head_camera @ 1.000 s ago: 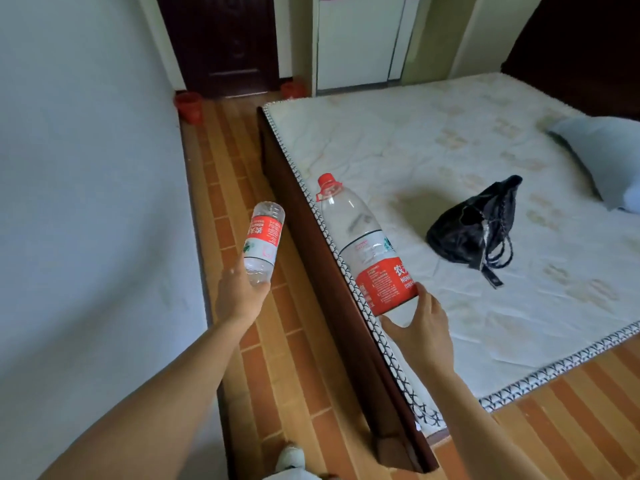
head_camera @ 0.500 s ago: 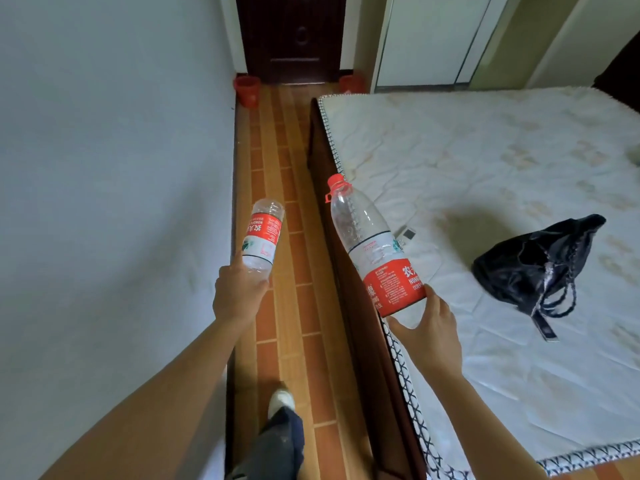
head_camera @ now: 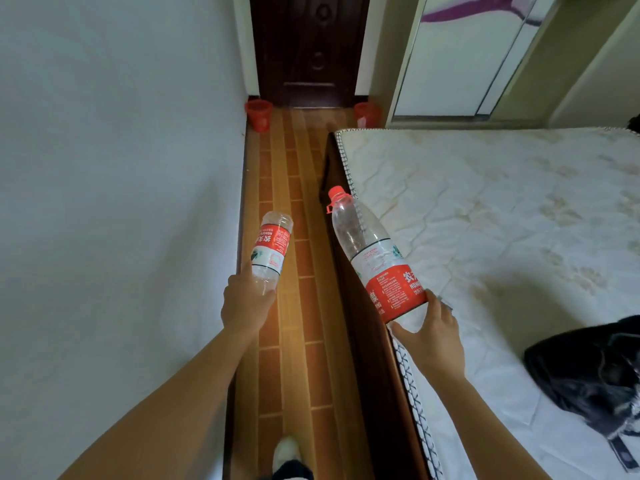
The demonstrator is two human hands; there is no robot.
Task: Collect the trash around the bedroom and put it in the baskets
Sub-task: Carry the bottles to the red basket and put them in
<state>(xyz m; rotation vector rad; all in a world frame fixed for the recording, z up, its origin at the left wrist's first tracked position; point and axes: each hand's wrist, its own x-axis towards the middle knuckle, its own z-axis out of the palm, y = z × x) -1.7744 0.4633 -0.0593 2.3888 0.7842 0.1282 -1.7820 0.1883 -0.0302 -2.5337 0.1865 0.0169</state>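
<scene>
Two empty plastic water bottles are held out ahead over the narrow strip of floor between wall and bed. The small bottle (head_camera: pixel 271 251), clear with a red and white label, is gripped near one end by the left hand (head_camera: pixel 246 304), whose fingers are curled round it; the far end is tilted up and away, and which end bears the neck cannot be told. The large bottle (head_camera: pixel 375 256), clear with a red cap and a red label on its lower part, is held by its base in the right hand (head_camera: pixel 433 336), thumb on one side and fingers wrapped on the other, the neck leaning away to the left above the bed's dark wooden side rail (head_camera: pixel 363 341). Two red baskets (head_camera: pixel 259 114) (head_camera: pixel 366 114) are seen at the far end of the tiled floor (head_camera: pixel 301 306), one at each side of a dark door (head_camera: pixel 306 50). A black bag (head_camera: pixel 588 379) lies on the white mattress (head_camera: pixel 502 202) at the right. A white shoe (head_camera: pixel 285 452) is visible at the bottom edge.
</scene>
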